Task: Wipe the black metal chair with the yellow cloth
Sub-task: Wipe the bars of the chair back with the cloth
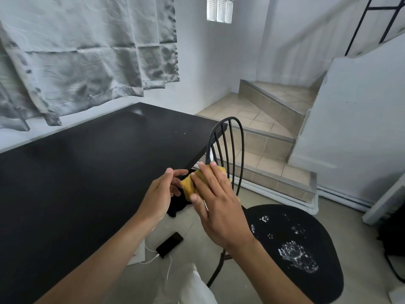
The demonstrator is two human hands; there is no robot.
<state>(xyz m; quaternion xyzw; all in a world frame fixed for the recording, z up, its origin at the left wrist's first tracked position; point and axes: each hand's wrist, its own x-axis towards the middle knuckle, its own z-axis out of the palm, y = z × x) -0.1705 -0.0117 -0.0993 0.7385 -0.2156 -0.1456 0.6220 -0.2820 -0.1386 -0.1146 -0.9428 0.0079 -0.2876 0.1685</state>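
By tiled stairs [269,145] stand black table [76,183] and chair [291,255] (yellow cloth [188,186] nearby).

The right hand [215,205] covers most of the yellow cloth [188,186] and the lower backrest of the black metal chair [324,277]. The bench [76,172] runs off the left edge.

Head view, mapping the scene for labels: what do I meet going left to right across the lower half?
Matte black rectangular tabletop, left hand, folded yellow cloth, right hand, round black metal chair seat.
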